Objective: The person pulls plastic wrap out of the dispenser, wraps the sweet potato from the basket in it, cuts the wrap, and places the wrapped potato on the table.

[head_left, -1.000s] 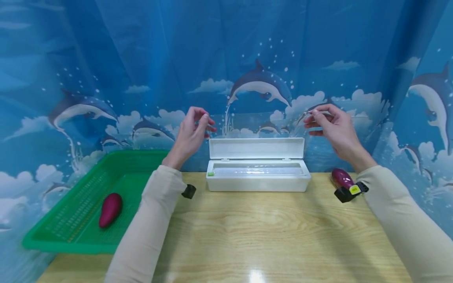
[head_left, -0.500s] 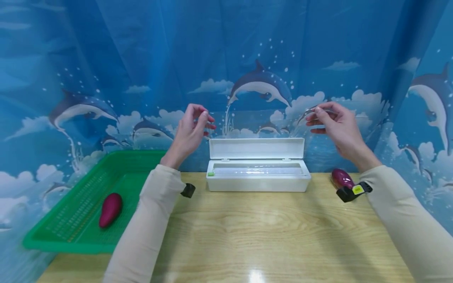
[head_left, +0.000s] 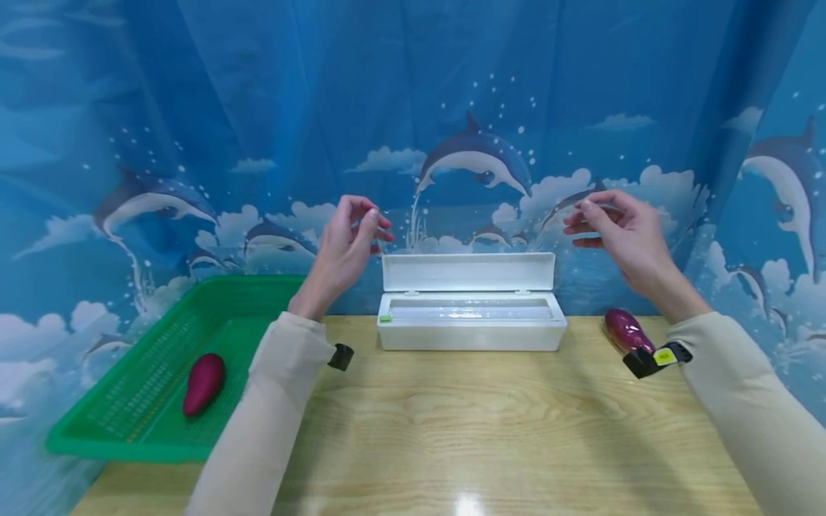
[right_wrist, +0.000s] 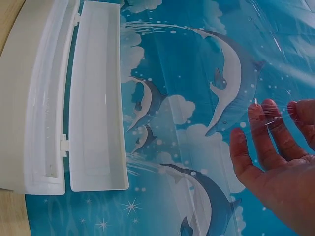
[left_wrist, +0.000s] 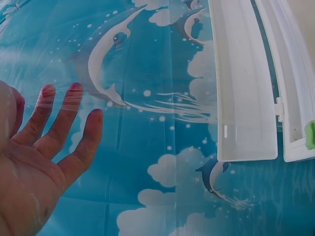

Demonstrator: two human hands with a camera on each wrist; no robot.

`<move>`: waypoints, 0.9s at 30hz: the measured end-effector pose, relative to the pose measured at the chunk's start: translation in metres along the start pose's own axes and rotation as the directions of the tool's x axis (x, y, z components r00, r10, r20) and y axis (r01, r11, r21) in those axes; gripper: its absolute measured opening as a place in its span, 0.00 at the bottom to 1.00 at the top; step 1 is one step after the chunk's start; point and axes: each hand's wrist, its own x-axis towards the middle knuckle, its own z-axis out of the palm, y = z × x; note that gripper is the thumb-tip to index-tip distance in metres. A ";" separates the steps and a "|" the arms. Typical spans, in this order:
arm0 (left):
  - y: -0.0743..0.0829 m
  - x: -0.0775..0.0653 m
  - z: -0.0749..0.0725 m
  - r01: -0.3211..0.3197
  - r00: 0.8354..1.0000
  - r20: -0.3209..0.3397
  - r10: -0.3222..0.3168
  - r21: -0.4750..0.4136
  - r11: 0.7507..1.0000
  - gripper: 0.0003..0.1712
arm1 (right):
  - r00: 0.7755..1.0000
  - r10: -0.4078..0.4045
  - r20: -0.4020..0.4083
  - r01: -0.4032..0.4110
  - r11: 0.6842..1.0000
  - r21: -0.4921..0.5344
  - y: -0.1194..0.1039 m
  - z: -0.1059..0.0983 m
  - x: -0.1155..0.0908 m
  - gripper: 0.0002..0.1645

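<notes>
Between the two hands stretches a thin sheet of clear cling film [right_wrist: 268, 29], raised in front of the curtain and barely visible in the head view. My left hand [head_left: 348, 240] pinches its left side between thumb and index finger, the other fingers spread loosely. Its right side is pinched by my right hand [head_left: 622, 240], where creases converge on the fingertips in the right wrist view. Below and between them stands a white cling film dispenser box [head_left: 471, 338], its lid [head_left: 467, 272] tipped back, a roll showing in its slot and a green piece [left_wrist: 310, 135] at its left end.
A green basket [head_left: 122, 450] at the left holds a purple-red tapered vegetable [head_left: 204, 385]. A similar vegetable [head_left: 626, 330], glossy as if under clear film, lies at the right behind the wrist camera. The wooden table [head_left: 452, 423] ends at a dolphin-print curtain [head_left: 361, 86].
My right hand has moved slightly to the right, widening the gap between the hands. The left hand has stayed almost in place, and the box and basket have not moved.
</notes>
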 end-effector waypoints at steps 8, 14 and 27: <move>0.001 -0.026 0.000 -0.053 0.998 0.032 0.053 -0.004 0.999 0.17 | 0.998 -0.056 0.039 0.057 0.998 -0.006 0.006 -0.005 -0.021 0.17; 0.000 -0.049 0.001 -0.042 0.996 0.072 0.044 -0.019 0.999 0.15 | 0.997 -0.070 0.040 0.071 0.997 -0.031 0.010 -0.007 -0.041 0.16; -0.014 -0.096 0.005 -0.020 0.990 0.139 0.018 0.010 1.000 0.12 | 0.985 -0.016 0.174 0.030 0.996 -0.080 0.027 -0.014 -0.090 0.16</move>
